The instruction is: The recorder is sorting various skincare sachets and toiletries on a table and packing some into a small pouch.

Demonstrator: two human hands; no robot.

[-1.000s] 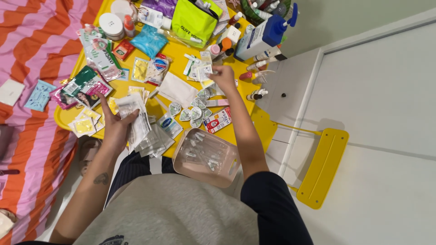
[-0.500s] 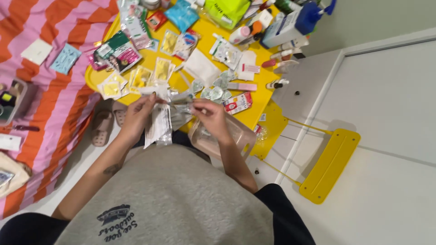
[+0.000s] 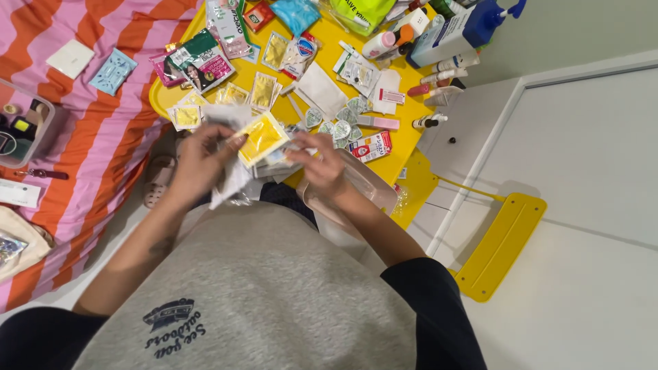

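beyond both sets of fingers spreads the striped bedcover, pink and orange, and on it the yellow table crowded with sachets. just past the right fingertips lies a white cloth, and further out stands a blue pump bottle. under the right wrist sits a clear pink tub, touching the table's near edge. left of the left knuckles, well apart, a clear box rests on the stripes. the left hand has its fingers curled round a stack of clear packets that hang below the palm. the right hand pinches small packets between thumb and forefinger. between the two sets of fingertips, touching the left thumb, sits a yellow sachet, tilted and facing up.
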